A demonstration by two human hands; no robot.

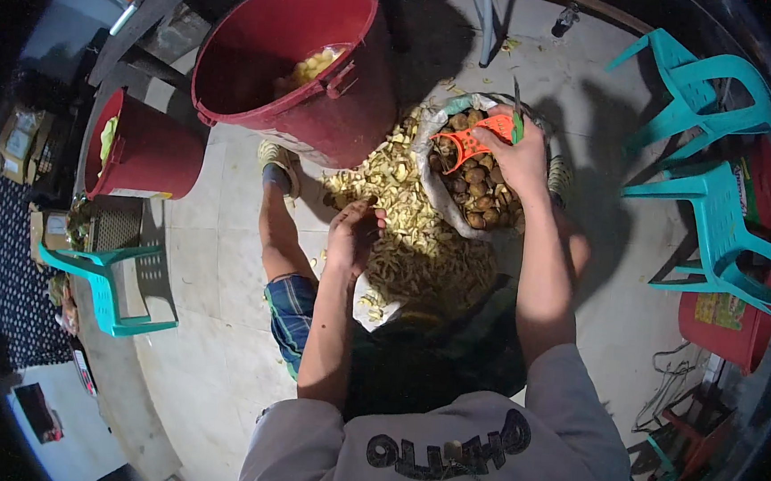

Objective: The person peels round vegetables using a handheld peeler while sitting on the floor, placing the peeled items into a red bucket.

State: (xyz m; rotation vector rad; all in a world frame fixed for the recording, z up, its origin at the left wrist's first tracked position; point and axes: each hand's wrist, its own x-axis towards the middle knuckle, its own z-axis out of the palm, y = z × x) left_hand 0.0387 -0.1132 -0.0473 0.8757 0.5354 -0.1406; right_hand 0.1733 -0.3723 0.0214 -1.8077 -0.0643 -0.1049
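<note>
My right hand [518,156] is closed over the open sack, gripping an orange peeler [473,142] with a perforated body. A knife [517,107] with a green part near the fingers sticks up from the same hand. Below it, the white sack [431,183] holds many small brown potatoes [476,182]. My left hand [353,236] has its fingers curled above the peelings; whatever it holds, if anything, is hidden. A heap of pale and brown peelings [429,260] spreads on the floor between my legs.
A large red bucket [279,99] with pale peeled pieces [316,64] stands ahead on the left. Another red bucket [155,153] is farther left. Teal chairs [118,289] flank me, including one stacked chair [714,214] at right, near a red tub [724,322].
</note>
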